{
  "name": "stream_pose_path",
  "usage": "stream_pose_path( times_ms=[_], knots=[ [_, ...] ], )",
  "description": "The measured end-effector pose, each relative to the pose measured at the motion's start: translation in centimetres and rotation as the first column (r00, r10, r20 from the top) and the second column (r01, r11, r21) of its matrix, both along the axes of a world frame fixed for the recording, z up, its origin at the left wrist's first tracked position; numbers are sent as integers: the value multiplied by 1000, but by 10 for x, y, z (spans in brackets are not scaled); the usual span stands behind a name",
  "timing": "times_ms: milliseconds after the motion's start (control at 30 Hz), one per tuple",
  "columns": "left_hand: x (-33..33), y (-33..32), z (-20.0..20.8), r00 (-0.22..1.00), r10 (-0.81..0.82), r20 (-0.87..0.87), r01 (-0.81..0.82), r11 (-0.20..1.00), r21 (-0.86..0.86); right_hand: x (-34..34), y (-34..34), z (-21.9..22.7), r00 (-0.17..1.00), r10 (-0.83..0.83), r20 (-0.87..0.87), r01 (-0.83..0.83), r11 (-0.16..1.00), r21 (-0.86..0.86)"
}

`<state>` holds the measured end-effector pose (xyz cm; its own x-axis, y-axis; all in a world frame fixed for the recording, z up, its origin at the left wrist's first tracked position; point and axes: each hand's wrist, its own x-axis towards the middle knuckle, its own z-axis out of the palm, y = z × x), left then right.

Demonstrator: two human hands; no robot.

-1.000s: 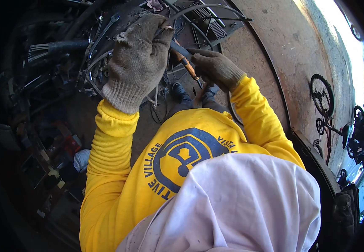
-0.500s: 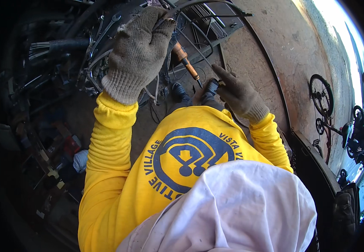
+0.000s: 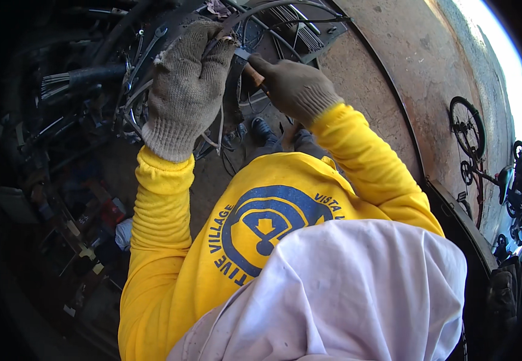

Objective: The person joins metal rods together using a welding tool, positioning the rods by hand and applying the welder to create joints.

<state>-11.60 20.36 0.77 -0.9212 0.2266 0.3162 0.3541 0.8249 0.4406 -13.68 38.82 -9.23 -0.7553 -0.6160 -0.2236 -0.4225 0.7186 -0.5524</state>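
Observation:
My left hand (image 3: pixel 186 84), in a grey knit glove, is closed around a thick dark cable (image 3: pixel 261 10) that arcs away to the upper right. A copper-coloured bit shows at the cable by my thumb. My right hand (image 3: pixel 297 87), gloved too, is closed on a knife (image 3: pixel 242 54); its handle is hidden in my fingers. The short, flat blade points left, close to the cable by my left thumb; whether it touches cannot be made out. Just below lies an orange-brown tool handle (image 3: pixel 252 75), partly covered by my right hand.
A bundle of thin rods (image 3: pixel 297 27) lies at the table's far corner. To the left are a wrench (image 3: pixel 154 37), a dark tube of rods (image 3: pixel 83 77) and cluttered metal pieces. A bicycle (image 3: pixel 469 138) stands on the floor at right.
My right hand has moved up and left with the knife, from beside my body to the cable at my left hand. My left hand has shifted slightly left and down, keeping its grip.

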Motion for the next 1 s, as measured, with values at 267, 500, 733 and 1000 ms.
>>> stream_pose_path(
  times_ms=[267, 500, 733, 1000],
  knots=[
    [-12, -28, -7, 984, 109, 139, -145, 948, 283, 44, 42, 3, 978, -20, 206, -5, 992, 122],
    [-9, -1, 7, 999, 26, 24, -25, 998, -59, -8, -15, -13, 989, -42, 143, 52, 996, -70],
    [-10, -6, 7, 996, -22, -82, 11, 991, -131, 20, 19, 6, 959, -67, 276, 57, 997, 45],
    [1, 2, 3, 996, 89, -1, -89, 995, -39, 24, 23, 16, 967, -27, 252, 18, 999, 37]
  ],
)
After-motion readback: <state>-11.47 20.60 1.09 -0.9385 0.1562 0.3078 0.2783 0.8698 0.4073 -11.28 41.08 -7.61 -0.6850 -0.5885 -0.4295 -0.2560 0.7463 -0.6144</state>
